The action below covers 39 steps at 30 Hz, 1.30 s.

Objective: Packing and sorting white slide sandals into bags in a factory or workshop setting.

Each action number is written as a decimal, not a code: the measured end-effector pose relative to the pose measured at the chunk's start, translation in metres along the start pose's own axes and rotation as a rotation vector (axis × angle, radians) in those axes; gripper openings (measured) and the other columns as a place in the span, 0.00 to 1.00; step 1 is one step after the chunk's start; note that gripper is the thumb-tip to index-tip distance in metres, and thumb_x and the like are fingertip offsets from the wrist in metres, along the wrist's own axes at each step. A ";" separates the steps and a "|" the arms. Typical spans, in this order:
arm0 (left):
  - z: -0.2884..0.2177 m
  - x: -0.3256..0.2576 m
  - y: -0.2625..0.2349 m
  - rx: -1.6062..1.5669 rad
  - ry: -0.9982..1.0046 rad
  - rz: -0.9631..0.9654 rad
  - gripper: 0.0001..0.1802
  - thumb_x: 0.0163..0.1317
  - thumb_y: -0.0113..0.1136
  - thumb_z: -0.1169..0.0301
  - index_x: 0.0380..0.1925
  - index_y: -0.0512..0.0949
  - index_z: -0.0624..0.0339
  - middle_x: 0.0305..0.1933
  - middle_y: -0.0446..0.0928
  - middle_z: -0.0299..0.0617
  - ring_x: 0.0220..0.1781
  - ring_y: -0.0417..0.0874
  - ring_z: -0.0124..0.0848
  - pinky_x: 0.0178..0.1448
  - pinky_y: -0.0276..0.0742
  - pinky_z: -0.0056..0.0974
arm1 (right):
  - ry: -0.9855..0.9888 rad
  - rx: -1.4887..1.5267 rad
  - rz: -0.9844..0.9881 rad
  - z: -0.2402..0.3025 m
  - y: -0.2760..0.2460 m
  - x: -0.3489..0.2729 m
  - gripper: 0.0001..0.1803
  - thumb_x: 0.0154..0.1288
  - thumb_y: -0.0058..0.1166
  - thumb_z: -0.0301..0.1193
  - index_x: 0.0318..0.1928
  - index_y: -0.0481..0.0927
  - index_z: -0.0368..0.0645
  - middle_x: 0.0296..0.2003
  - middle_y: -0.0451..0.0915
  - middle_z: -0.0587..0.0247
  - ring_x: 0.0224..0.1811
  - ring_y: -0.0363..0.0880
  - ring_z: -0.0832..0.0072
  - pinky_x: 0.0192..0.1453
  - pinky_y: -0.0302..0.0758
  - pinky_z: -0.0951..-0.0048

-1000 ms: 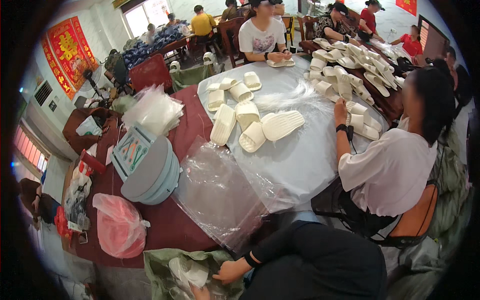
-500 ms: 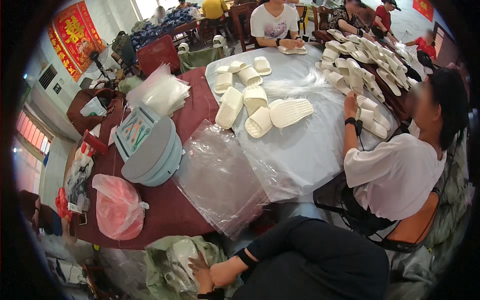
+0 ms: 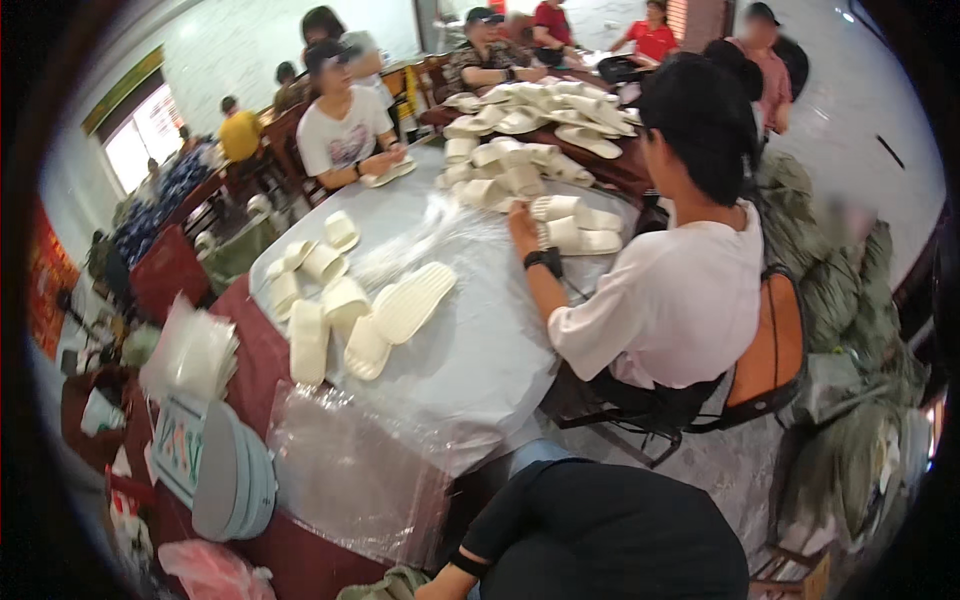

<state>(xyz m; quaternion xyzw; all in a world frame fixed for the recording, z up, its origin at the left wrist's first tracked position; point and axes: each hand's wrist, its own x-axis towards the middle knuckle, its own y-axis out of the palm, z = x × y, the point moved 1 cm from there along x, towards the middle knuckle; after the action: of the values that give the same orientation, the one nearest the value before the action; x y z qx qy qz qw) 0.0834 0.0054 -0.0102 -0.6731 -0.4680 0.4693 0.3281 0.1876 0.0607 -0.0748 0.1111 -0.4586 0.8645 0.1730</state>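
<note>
Neither of my hands shows; both are below the lower edge. A black-sleeved arm of mine (image 3: 560, 520) comes in at the bottom, with a dark band and a little bare skin at the lower edge. Nearest to it is a green woven sack (image 3: 385, 583), mostly cut off. Just beyond lie flat clear plastic bags (image 3: 350, 480) across the table corner. Farther off are several cream slippers (image 3: 410, 300), some upright, one sole up. At the right, a person in a white T-shirt (image 3: 660, 310) has a hand by a group of cream slippers (image 3: 580, 230).
A large heap of slippers (image 3: 520, 120) stands on the far table. At left are a stack of clear bags (image 3: 190, 350), a grey-blue rounded plastic object (image 3: 235, 470) and a pink bag (image 3: 215, 572). Green sacks (image 3: 850, 290) pile up at right, behind an orange-backed chair (image 3: 765, 350).
My view has swung to the right and up, so the table things sit farther left. My hand, earlier on white plastic-wrapped contents in the green sack, has left the picture.
</note>
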 end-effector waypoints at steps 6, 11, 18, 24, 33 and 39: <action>-0.002 -0.007 -0.033 -0.079 0.010 0.145 0.18 0.62 0.48 0.67 0.46 0.73 0.69 0.44 0.73 0.61 0.45 0.73 0.57 0.48 0.69 0.46 | 0.093 0.111 -0.079 -0.017 -0.029 0.005 0.09 0.46 0.57 0.33 0.26 0.78 0.40 0.22 0.77 0.51 0.26 0.75 0.53 0.29 0.70 0.57; -0.016 -0.024 -0.071 -0.135 -0.036 -0.086 0.14 0.63 0.46 0.67 0.42 0.76 0.65 0.36 0.76 0.57 0.41 0.75 0.54 0.45 0.70 0.46 | 0.011 0.287 -0.064 -0.005 -0.124 0.005 0.10 0.49 0.57 0.34 0.29 0.78 0.41 0.24 0.78 0.52 0.28 0.76 0.54 0.31 0.70 0.58; -0.089 0.042 -0.124 -0.387 0.207 -0.567 0.05 0.58 0.48 0.79 0.30 0.75 0.66 0.29 0.76 0.46 0.29 0.78 0.39 0.36 0.72 0.37 | 0.319 0.557 -0.010 0.008 -0.218 -0.032 0.24 0.58 0.56 0.44 0.46 0.74 0.38 0.37 0.78 0.49 0.41 0.77 0.55 0.43 0.73 0.60; -0.136 0.075 -0.157 -0.964 0.353 -0.762 0.09 0.64 0.43 0.78 0.40 0.72 0.66 0.38 0.74 0.40 0.39 0.74 0.26 0.43 0.69 0.29 | -0.088 0.669 -0.194 0.042 -0.167 -0.020 0.40 0.56 0.60 0.43 0.61 0.57 0.32 0.48 0.74 0.48 0.52 0.71 0.64 0.55 0.67 0.67; -0.131 0.112 -0.109 -1.571 0.291 -0.596 0.10 0.67 0.42 0.69 0.42 0.70 0.61 0.40 0.74 0.42 0.38 0.77 0.29 0.42 0.73 0.34 | 0.310 0.910 0.027 0.020 -0.162 -0.043 0.35 0.60 0.56 0.42 0.59 0.63 0.30 0.42 0.77 0.48 0.41 0.76 0.67 0.46 0.72 0.68; -0.097 0.143 -0.051 -0.040 0.053 -0.644 0.15 0.63 0.49 0.63 0.45 0.75 0.56 0.53 0.69 0.48 0.58 0.67 0.44 0.60 0.61 0.51 | 0.420 0.563 -0.039 -0.021 -0.177 -0.078 0.22 0.62 0.53 0.42 0.50 0.73 0.38 0.38 0.80 0.52 0.37 0.79 0.65 0.40 0.74 0.66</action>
<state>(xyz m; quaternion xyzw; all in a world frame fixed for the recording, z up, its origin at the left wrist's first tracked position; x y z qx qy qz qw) 0.1753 0.1564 0.0214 -0.5089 -0.6573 0.3143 0.4584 0.3291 0.1545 0.0201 -0.0171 -0.1543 0.9577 0.2424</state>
